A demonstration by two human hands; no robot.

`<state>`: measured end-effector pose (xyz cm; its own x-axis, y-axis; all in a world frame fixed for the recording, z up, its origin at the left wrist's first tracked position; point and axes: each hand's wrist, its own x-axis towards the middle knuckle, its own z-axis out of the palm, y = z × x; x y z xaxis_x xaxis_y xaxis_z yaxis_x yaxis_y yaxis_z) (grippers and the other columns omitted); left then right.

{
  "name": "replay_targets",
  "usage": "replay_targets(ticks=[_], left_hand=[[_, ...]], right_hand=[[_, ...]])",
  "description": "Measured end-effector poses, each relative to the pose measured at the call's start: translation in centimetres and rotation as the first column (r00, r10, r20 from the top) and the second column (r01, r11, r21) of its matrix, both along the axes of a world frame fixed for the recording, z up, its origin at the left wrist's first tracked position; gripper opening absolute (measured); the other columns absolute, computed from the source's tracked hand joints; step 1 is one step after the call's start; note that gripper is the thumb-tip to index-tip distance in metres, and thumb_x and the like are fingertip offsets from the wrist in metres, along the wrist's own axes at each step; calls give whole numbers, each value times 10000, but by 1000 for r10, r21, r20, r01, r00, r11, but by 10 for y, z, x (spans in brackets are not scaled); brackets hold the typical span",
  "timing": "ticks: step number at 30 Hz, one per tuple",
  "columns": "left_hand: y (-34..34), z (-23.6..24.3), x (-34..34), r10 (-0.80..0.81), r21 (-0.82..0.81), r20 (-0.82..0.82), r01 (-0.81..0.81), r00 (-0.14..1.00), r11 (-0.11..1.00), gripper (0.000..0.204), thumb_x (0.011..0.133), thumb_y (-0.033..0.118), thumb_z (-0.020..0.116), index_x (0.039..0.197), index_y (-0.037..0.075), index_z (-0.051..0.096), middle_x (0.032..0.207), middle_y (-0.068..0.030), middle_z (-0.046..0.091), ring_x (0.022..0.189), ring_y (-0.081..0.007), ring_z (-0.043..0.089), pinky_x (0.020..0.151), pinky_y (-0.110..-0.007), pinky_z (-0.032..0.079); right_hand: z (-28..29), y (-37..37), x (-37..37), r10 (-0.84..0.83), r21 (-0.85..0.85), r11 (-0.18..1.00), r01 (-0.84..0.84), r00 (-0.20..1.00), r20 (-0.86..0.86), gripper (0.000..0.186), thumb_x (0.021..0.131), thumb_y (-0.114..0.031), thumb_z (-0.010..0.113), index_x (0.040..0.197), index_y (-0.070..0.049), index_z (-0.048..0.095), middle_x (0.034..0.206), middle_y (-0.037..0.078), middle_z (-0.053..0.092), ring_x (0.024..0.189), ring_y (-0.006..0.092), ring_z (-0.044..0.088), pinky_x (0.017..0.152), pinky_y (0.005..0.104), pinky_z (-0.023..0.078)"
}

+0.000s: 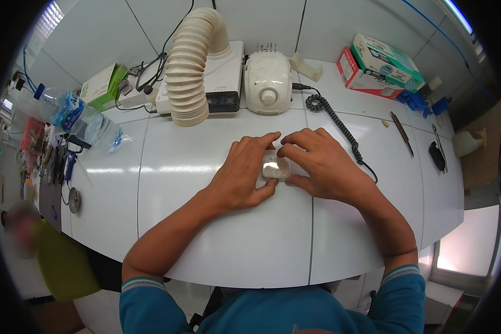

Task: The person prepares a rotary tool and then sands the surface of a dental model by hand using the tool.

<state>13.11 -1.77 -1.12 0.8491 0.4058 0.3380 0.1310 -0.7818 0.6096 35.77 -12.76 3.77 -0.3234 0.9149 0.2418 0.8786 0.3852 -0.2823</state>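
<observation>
Small clear box sat on white table, at hub of my clock. My right hand at 3 o'clock: fingers bent, index and thumb closed across box's right side. My left hand at 9: thumb and index spread wide about its left side, thumb tip by near edge; whether it gripped, couldn't tell. Ribbed hose between 10 and 11, cream control unit at 12, stacked cartons between 1 and 2, plastic bottle between 9 and 10.
</observation>
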Motion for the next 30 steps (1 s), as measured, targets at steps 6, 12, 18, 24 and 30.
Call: replay_targets(ticks=[6, 12, 18, 24, 30], left_hand=[[1, -4, 0, -21, 0, 14, 21, 1000, 1000, 947, 803, 85, 848, 1641, 38, 411, 1303, -180, 623, 1231, -359, 594, 1134, -475, 465], [1, -3, 1, -34, -74, 0, 34, 999, 997, 964, 797, 62, 857, 1646, 50, 401, 1287, -193, 621, 1216, -364, 620, 1104, -471, 528], [3, -3, 3, -46, -101, -1, 46, 999, 994, 961, 800, 66, 864, 1643, 42, 403, 1301, -207, 621, 1219, -370, 649, 1089, -459, 551], [3, -2, 5, -41, -120, -9, 40, 999, 992, 944, 809, 73, 861, 1639, 39, 412, 1311, -210, 622, 1260, -380, 650, 1110, -458, 548], [3, -1, 4, -54, -102, 3, 54, 999, 993, 953, 825, 81, 869, 1654, 46, 400, 1320, -214, 621, 1266, -382, 643, 1114, -459, 546]], right_hand=[[-3, 2, -8, 27, -45, 999, -29, 999, -29, 436, 795, -187, 957, 1138, -77, 710, 1105, 48, 686, 1103, 250, 637, 959, 410, 480], [-8, 4, -9, 13, -74, 997, -22, 993, -121, 408, 770, -158, 964, 1082, -57, 721, 1084, 61, 691, 1082, 264, 629, 960, 407, 491], [-5, 5, -7, 3, -97, 995, -20, 985, -175, 400, 750, -117, 963, 1062, -38, 725, 1067, 82, 696, 1057, 286, 633, 952, 413, 521], [-4, 6, -8, -30, -135, 991, 1, 977, -213, 385, 743, -79, 944, 1054, -29, 723, 1060, 100, 694, 1046, 306, 635, 946, 431, 547], [3, 6, -4, -21, -147, 989, -16, 970, -242, 361, 795, -99, 914, 1093, 0, 738, 1043, 130, 711, 1038, 330, 651, 920, 460, 564]])
